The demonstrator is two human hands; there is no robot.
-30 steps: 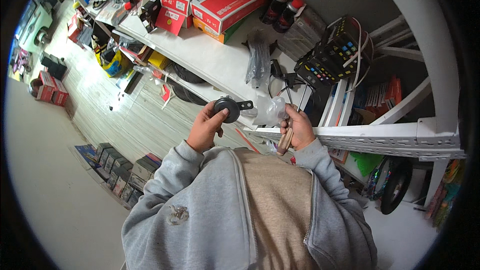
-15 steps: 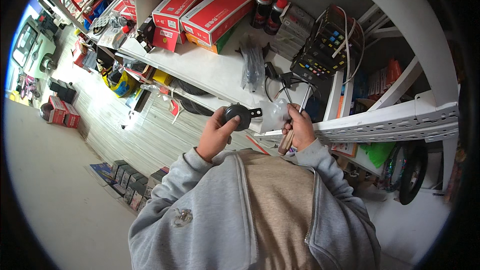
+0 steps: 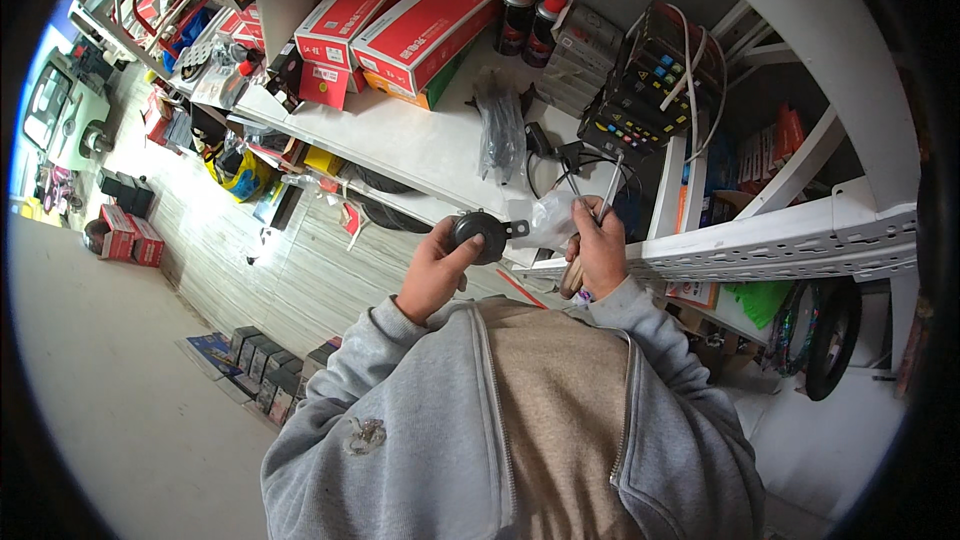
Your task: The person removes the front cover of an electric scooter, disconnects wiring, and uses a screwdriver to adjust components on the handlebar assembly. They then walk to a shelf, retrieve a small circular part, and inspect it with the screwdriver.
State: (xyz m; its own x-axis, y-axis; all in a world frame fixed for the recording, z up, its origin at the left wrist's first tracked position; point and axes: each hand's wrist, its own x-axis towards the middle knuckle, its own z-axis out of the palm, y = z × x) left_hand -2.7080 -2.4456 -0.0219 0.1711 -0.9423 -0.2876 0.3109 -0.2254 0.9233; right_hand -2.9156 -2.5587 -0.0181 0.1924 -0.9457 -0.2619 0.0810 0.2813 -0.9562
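Note:
My left hand (image 3: 436,268) is closed around a round black horn (image 3: 478,237), with the thumb lying on its face. A flat bracket with a hole sticks out from the horn toward my right hand (image 3: 600,250). That hand pinches a crumpled clear plastic bag (image 3: 545,219) between thumb and fingers. It also grips a screwdriver (image 3: 571,281), whose brownish handle points down toward my body and whose metal shaft slants up past the fingers. The bracket's end touches or overlaps the bag's edge; I cannot tell which.
Beyond my hands is a white shelf (image 3: 395,145) with red-and-white boxes (image 3: 425,32), red-capped spray cans (image 3: 516,18), a plastic-wrapped bundle (image 3: 498,125) and a black device with cables (image 3: 640,90). A perforated white shelf beam (image 3: 770,248) runs close to my right hand.
The horn has tilted slightly, and its bracket looks darker now. The bag and screwdriver have shifted a little in my right hand. Both hands keep their grip.

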